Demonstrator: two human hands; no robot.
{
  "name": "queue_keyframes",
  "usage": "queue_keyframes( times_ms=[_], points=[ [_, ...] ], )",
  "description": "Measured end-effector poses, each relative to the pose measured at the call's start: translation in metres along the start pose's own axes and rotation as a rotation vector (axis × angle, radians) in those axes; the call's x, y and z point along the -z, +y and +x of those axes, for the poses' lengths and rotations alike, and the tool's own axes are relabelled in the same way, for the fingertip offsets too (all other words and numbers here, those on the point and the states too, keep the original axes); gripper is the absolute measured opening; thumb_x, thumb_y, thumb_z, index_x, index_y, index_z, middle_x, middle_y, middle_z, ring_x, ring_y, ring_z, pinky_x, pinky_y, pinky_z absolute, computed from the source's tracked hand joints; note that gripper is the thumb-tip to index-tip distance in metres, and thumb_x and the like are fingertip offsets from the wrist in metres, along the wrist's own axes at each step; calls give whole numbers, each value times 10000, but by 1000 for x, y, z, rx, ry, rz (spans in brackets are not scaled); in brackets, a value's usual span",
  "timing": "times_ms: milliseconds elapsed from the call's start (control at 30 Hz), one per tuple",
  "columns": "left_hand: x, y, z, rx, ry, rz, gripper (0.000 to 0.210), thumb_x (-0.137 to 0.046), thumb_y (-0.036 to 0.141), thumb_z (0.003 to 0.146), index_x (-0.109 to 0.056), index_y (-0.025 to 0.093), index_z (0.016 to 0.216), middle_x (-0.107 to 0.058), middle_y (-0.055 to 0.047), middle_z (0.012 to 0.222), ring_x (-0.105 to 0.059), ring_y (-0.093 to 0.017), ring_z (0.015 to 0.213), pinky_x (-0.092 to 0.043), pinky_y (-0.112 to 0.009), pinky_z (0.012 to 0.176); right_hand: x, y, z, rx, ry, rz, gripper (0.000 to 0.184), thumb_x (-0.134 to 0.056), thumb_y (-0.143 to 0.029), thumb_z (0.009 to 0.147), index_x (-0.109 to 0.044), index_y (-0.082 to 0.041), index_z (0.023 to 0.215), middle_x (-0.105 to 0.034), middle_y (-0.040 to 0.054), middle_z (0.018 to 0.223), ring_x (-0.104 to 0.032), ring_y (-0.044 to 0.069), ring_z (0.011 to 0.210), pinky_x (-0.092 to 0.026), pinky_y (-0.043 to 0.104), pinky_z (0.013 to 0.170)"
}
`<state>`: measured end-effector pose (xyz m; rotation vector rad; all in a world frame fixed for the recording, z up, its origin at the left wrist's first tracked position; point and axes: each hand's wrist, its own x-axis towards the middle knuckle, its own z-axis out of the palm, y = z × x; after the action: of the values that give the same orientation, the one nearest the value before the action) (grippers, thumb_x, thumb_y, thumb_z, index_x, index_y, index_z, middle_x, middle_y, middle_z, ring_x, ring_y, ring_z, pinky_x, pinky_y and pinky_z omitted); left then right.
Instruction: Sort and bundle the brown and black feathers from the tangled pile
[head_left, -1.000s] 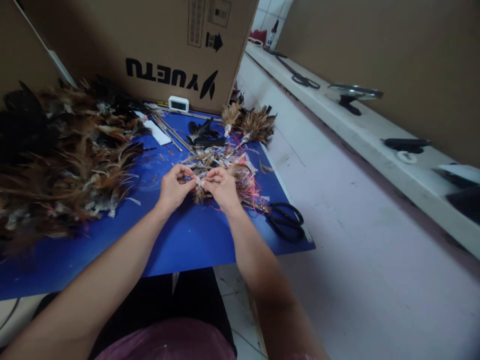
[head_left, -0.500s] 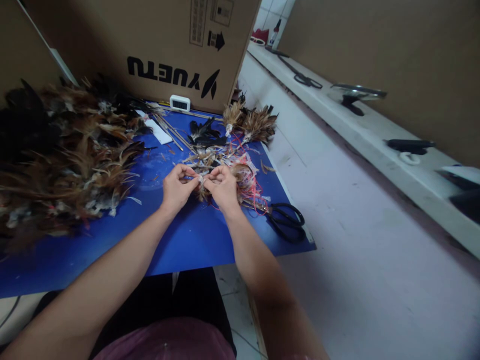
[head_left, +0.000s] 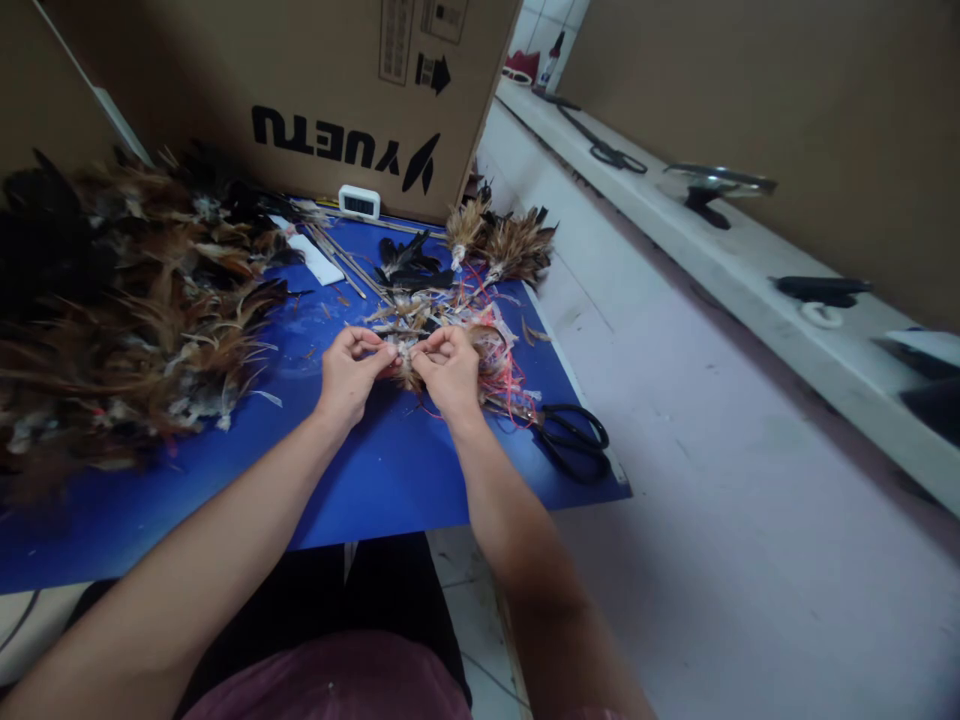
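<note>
At the middle of the blue table, my left hand (head_left: 351, 372) and my right hand (head_left: 449, 372) are closed in pinches, facing each other. Between their fingertips is a small feather bundle (head_left: 406, 374), brown with a whitish tied base. Whether a thin string also runs between the fingers is too small to tell. Pink and clear plastic strings (head_left: 504, 372) lie tangled right beside my right hand. Scissors with black handles (head_left: 574, 440) rest to the right, their blades partly under the strings. Loose feathers (head_left: 409, 312) lie just beyond my hands.
A large heap of brown feathers (head_left: 172, 330) covers the table's left side. Further back are thin sticks (head_left: 337, 262), a white strip (head_left: 321, 262), a small digital clock (head_left: 359, 202), black feathers (head_left: 409, 262) and feather tufts (head_left: 517, 248). A cardboard box (head_left: 322, 60) stands behind; a wall ledge (head_left: 645, 200) runs along the right.
My hands have drawn slightly apart, the left moving a little left and the right a little right. More of the bundle's whitish base shows between the fingertips.
</note>
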<state>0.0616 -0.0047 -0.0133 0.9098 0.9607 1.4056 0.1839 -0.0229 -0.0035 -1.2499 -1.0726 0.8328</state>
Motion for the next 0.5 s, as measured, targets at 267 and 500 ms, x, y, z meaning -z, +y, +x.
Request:
queue_keyframes(
  times_ms=[267, 500],
  points=[
    [1, 1, 1, 40, 20, -46, 386, -819, 230, 506, -524, 182, 750, -609, 50, 648, -587, -94, 569, -554, -246, 563, 1, 1, -1, 73, 8, -9, 226, -641, -205, 679, -437, -227, 771, -600, -61, 699, -615, 99, 591, -485, 225, 582],
    [2, 0, 4, 50, 39, -78, 368, -811, 200, 512, -529, 187, 747, -604, 56, 631, -587, -86, 559, -544, -235, 587, 1, 1, -1, 71, 4, -4, 221, -640, -211, 693, -435, -228, 775, -606, -57, 710, -621, 103, 617, -495, 232, 598]
  ],
)
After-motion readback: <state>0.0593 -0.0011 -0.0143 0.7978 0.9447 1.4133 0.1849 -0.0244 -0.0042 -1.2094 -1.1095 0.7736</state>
